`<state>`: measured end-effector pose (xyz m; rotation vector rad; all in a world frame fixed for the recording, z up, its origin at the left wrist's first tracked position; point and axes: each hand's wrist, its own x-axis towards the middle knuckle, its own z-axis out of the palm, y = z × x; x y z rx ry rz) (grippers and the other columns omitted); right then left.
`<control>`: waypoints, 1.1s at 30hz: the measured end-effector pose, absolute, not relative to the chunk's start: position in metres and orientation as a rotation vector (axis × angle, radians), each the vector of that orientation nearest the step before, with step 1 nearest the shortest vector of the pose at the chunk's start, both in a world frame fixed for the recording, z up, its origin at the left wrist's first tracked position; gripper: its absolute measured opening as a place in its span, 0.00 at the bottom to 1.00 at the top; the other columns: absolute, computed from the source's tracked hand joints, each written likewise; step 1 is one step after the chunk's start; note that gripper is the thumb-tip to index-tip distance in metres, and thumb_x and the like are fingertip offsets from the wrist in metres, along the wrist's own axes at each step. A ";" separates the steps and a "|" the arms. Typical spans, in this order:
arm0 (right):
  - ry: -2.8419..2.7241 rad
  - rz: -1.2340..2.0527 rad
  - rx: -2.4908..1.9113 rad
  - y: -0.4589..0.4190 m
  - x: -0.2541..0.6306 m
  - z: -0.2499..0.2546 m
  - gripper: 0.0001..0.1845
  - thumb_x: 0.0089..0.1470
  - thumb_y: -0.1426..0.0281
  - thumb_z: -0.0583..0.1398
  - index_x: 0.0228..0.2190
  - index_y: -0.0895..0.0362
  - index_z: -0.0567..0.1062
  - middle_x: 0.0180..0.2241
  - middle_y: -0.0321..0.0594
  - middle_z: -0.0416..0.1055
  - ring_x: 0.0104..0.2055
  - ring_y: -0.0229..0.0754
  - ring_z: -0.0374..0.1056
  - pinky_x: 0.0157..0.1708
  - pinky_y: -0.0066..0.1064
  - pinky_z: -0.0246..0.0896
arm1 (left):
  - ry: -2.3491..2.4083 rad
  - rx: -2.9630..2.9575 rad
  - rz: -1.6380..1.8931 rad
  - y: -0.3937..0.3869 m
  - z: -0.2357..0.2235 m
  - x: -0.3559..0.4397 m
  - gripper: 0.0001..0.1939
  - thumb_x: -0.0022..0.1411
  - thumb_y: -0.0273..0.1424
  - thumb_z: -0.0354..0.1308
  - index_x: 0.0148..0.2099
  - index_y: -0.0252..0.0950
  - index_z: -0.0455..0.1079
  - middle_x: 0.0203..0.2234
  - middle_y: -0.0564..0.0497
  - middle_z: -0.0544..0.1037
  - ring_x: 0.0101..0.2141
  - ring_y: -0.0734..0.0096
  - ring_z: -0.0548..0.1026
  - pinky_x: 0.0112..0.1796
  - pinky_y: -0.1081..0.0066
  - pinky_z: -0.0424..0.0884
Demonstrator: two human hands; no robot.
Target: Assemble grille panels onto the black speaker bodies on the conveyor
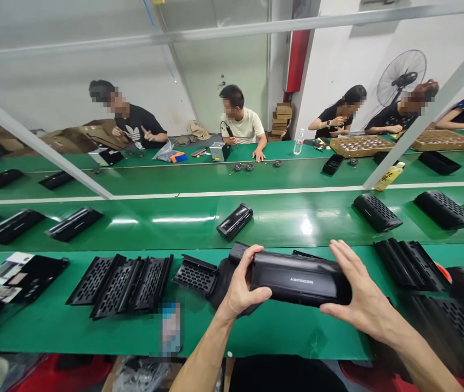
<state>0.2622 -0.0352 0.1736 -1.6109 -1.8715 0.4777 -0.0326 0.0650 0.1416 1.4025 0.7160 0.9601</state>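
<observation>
Head view: hands (297,288) gripping speaker (299,279) (seemingly edgewise).

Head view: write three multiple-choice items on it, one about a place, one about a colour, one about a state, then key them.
1. Where is the black speaker with white lettering?
A. between both hands
B. flat on the belt
C. in a tray

2. What colour is the belt?
A. blue
B. green
C. grey

3. How does the left hand meet the speaker?
A. hovers clear of it
B. grips its end
C. lies under it, palm up

Key: 1 A, the left hand and right hand clasp its two ends above the table; 2 B, the surface is glossy green; 3 B, thumb and fingers wrap the left end.
</observation>
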 end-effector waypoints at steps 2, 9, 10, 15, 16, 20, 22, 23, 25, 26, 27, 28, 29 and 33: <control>-1.636 0.732 -1.555 -0.043 0.273 0.155 0.62 0.53 0.47 0.71 0.76 0.43 0.45 0.76 0.52 0.49 0.76 0.68 0.50 0.68 0.65 0.54 | 0.713 1.365 0.956 0.062 0.136 -0.032 0.49 0.49 0.50 0.74 0.69 0.42 0.62 0.54 0.44 0.74 0.51 0.49 0.73 0.53 0.56 0.70; -1.327 1.017 -1.421 -0.057 0.275 0.127 0.61 0.50 0.44 0.72 0.74 0.43 0.50 0.75 0.51 0.52 0.74 0.65 0.54 0.68 0.57 0.57 | 0.735 1.374 0.957 0.065 0.130 -0.033 0.45 0.51 0.49 0.71 0.67 0.40 0.63 0.56 0.43 0.74 0.50 0.49 0.73 0.53 0.57 0.69; -1.302 1.009 -1.432 -0.058 0.273 0.128 0.57 0.51 0.45 0.72 0.73 0.44 0.54 0.73 0.51 0.56 0.72 0.65 0.57 0.67 0.55 0.60 | 0.736 1.379 0.960 0.066 0.129 -0.033 0.45 0.51 0.49 0.71 0.67 0.40 0.63 0.56 0.43 0.74 0.51 0.49 0.73 0.53 0.57 0.69; -1.210 0.986 -1.472 -0.056 0.265 0.125 0.45 0.52 0.50 0.71 0.65 0.48 0.64 0.65 0.51 0.66 0.59 0.60 0.71 0.53 0.45 0.73 | 0.775 1.390 0.966 0.065 0.110 -0.028 0.43 0.54 0.50 0.69 0.67 0.41 0.63 0.58 0.44 0.73 0.53 0.48 0.72 0.55 0.57 0.67; -1.198 0.995 -1.472 -0.054 0.265 0.122 0.44 0.52 0.50 0.71 0.64 0.48 0.65 0.64 0.51 0.67 0.58 0.59 0.72 0.52 0.45 0.73 | 0.789 1.377 0.968 0.065 0.104 -0.027 0.42 0.54 0.50 0.69 0.67 0.41 0.63 0.59 0.44 0.73 0.54 0.47 0.72 0.56 0.56 0.66; -1.199 1.053 -1.517 -0.053 0.271 0.109 0.42 0.56 0.50 0.69 0.65 0.49 0.64 0.66 0.50 0.65 0.63 0.60 0.68 0.57 0.45 0.70 | 0.808 1.281 0.920 0.060 0.087 -0.032 0.47 0.56 0.54 0.68 0.71 0.40 0.60 0.64 0.41 0.69 0.59 0.43 0.70 0.60 0.55 0.64; -1.233 1.074 -1.581 -0.059 0.274 0.104 0.43 0.56 0.48 0.67 0.66 0.48 0.63 0.68 0.48 0.64 0.66 0.62 0.65 0.61 0.47 0.66 | 0.802 1.261 0.851 0.052 0.087 -0.037 0.53 0.53 0.54 0.71 0.74 0.41 0.56 0.66 0.40 0.66 0.61 0.42 0.68 0.62 0.54 0.62; -1.256 1.077 -1.616 -0.064 0.275 0.101 0.44 0.56 0.47 0.67 0.67 0.47 0.62 0.68 0.48 0.64 0.67 0.63 0.64 0.63 0.48 0.64 | 0.807 1.258 0.823 0.046 0.088 -0.039 0.56 0.51 0.53 0.74 0.75 0.42 0.55 0.67 0.41 0.66 0.62 0.42 0.68 0.63 0.54 0.62; -1.294 1.058 -1.699 -0.072 0.278 0.092 0.49 0.53 0.45 0.68 0.69 0.46 0.60 0.69 0.47 0.64 0.67 0.67 0.63 0.65 0.51 0.62 | 0.856 1.259 0.799 0.034 0.088 -0.038 0.57 0.48 0.50 0.77 0.74 0.42 0.56 0.65 0.41 0.68 0.60 0.43 0.70 0.62 0.53 0.63; -1.298 1.028 -1.747 -0.074 0.281 0.086 0.50 0.52 0.44 0.68 0.69 0.46 0.60 0.69 0.47 0.64 0.67 0.69 0.63 0.65 0.53 0.61 | 0.883 1.255 0.815 0.031 0.087 -0.035 0.57 0.46 0.50 0.78 0.73 0.42 0.59 0.63 0.42 0.69 0.59 0.43 0.70 0.62 0.52 0.64; -1.292 0.994 -1.801 -0.075 0.284 0.077 0.51 0.50 0.43 0.68 0.69 0.45 0.61 0.68 0.48 0.65 0.66 0.72 0.63 0.65 0.56 0.61 | 0.919 1.245 0.827 0.029 0.084 -0.032 0.58 0.42 0.51 0.79 0.71 0.41 0.61 0.63 0.42 0.69 0.59 0.42 0.70 0.63 0.51 0.64; -1.281 0.972 -1.848 -0.073 0.287 0.069 0.50 0.49 0.42 0.68 0.68 0.45 0.63 0.67 0.49 0.65 0.65 0.75 0.63 0.65 0.60 0.60 | 0.953 1.208 0.834 0.030 0.081 -0.030 0.58 0.42 0.52 0.79 0.71 0.41 0.62 0.62 0.42 0.70 0.59 0.42 0.70 0.62 0.51 0.65; -1.257 0.968 -1.892 -0.071 0.290 0.060 0.49 0.48 0.41 0.68 0.66 0.44 0.65 0.66 0.50 0.66 0.65 0.77 0.63 0.65 0.63 0.59 | 0.987 1.178 0.824 0.034 0.078 -0.028 0.57 0.42 0.52 0.78 0.71 0.41 0.63 0.62 0.42 0.71 0.59 0.41 0.70 0.62 0.50 0.65; -1.028 1.241 -1.912 -0.063 0.296 0.042 0.44 0.53 0.39 0.63 0.66 0.42 0.65 0.67 0.48 0.67 0.66 0.74 0.65 0.61 0.60 0.67 | 1.029 1.195 0.589 0.049 0.081 -0.031 0.55 0.46 0.52 0.77 0.73 0.44 0.62 0.63 0.42 0.71 0.61 0.39 0.69 0.63 0.46 0.66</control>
